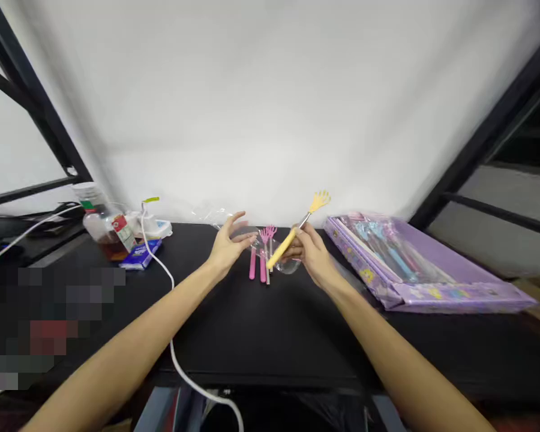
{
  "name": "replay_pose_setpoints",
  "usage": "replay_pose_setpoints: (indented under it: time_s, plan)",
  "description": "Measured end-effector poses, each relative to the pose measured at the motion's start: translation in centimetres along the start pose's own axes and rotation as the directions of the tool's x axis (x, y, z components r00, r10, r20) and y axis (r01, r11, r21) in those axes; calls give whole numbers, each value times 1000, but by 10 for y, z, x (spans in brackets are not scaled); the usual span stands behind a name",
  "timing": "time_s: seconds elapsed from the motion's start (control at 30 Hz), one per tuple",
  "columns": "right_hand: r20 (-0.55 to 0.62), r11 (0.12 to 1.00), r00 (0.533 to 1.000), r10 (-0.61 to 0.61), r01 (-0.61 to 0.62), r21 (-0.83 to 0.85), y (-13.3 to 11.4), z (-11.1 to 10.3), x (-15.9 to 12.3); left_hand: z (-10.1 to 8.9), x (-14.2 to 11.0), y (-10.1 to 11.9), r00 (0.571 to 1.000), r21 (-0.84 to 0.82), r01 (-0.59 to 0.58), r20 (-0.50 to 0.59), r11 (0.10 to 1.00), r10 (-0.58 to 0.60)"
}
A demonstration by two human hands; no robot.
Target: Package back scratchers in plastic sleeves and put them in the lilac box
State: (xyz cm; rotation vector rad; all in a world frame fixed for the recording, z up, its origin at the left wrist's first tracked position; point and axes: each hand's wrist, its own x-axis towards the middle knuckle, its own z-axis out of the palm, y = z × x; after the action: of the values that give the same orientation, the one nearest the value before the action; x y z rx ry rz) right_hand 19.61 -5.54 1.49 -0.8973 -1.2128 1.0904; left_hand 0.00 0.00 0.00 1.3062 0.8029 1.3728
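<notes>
Right grip [312,249]: thumb and fingers closed about the handle of a yellow scratcher [282,247], raised aslant above the middle of the table [274,336]; handle end directed down and to the left, metal shank and splayed, hand-shaped head directed up and to the right, against the white backdrop [270,108]. Left grip [225,249]: partly open, forefinger raised, thumb extended towards the centre, well apart from the yellow scratcher. Around and behind these left fingers, a clear plastic film [213,216], stretching across towards the right; not possible to tell whether pinched there or merely touched. Between the two grips, pink scratchers [263,270], lying close together on the table, heads pointing away from the viewer, partly overlaid in view by the film; exact number unclear. At right, a purple flowered box [459,295], open-topped, containing wrapped scratchers [402,258] in blue and pink. At left, a jar [110,231] with white lid and amber contents, a blue packet [139,256] just beside it, a white case [161,228] behind the packet, and a white cable [173,348] trailing over the near edge of the table.
</notes>
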Motion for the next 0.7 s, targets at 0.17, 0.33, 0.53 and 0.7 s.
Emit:
replay_pose_setpoints:
  time_s: [0.17, 0.33, 0.53, 0.7]
  plan:
    - [-27, 994, 997, 70, -68, 81, -3, 1, 1, 2, -3, 3, 999, 49, -23, 35, 999, 22]
    - [102, 994, 990, 101, -105, 36, -11, -7, 1, 3, -3, 0, 1000, 5, -28, -6, 1000, 28]
    - [218, 920, 957, 190, -96, -381, -15, -28, 5, 2, -5, -2, 999, 1, -6, 53, 1000, 6]
    - [223, 894, 954, 199, -83, -441, -25, -44, 4, 2, -6, 1, 988, -1, 41, 149, 999, -40]
